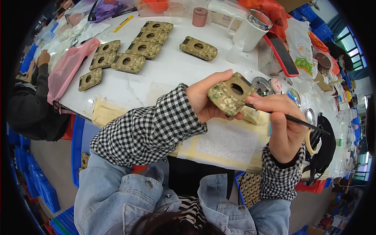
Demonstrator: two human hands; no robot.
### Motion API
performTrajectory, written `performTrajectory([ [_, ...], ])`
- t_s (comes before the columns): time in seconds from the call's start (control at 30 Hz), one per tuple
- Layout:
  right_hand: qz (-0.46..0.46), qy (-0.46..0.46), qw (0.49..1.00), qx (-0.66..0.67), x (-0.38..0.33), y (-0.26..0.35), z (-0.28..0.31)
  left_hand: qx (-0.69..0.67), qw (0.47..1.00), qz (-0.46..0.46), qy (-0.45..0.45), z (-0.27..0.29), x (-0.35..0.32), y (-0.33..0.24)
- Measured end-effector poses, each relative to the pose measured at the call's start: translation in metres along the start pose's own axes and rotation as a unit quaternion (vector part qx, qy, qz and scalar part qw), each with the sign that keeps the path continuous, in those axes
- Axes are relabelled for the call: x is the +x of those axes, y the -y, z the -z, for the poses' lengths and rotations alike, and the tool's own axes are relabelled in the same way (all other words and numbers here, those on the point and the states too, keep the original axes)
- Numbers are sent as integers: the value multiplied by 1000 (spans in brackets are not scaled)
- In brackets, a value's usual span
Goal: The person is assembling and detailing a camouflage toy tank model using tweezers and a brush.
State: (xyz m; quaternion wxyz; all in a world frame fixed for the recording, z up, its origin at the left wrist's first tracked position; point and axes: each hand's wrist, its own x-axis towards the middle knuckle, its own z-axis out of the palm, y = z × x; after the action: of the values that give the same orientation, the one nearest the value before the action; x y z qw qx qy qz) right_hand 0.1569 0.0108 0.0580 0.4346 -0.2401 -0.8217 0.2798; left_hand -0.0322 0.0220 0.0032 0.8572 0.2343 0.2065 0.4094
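A camouflage-patterned block [230, 95] with a round hole in its face is held up above the near edge of the white table [172, 66], tilted so that the holed face turns up and away. The left hand [206, 100] grips it from below and the left, thumb along its upper edge, fingers curled beneath; the forearm in a checked sleeve [149, 127] slants up from the lower left. The right hand [282, 127] is closed on a thin black stick [291, 118], pinched between thumb and forefinger, its tip touching the block's lower right side. The right wrist is bent, fingers pointing left, the forearm rising from the lower edge.

Under both hands lies a pale mat [227, 143] with yellowish borders. Farther back on the table lie more camouflage blocks [129, 55], mostly in two overlapping rows, and one apart [198, 48]. Near the far edge stand a white mug [250, 29] and a small pink tin [199, 17]. A pink mesh piece [66, 72] hangs over the left edge, beside another person [31, 102] in dark clothing.
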Motion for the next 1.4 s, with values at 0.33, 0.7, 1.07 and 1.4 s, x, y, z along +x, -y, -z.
performTrajectory([
  [0.33,-7,16,1000,-10,-2,-1,3,-31,999,17,-3,-2,-1,1],
  [0.7,-1,19,1000,-16,-2,-3,3,-43,999,14,-12,-5,-1,0],
  [1.07,-1,22,1000,-21,-2,-2,3,-43,999,16,-5,-3,0,1],
  [1.4,6,18,999,-32,-1,-2,3,-50,998,24,-10,-3,0,0],
])
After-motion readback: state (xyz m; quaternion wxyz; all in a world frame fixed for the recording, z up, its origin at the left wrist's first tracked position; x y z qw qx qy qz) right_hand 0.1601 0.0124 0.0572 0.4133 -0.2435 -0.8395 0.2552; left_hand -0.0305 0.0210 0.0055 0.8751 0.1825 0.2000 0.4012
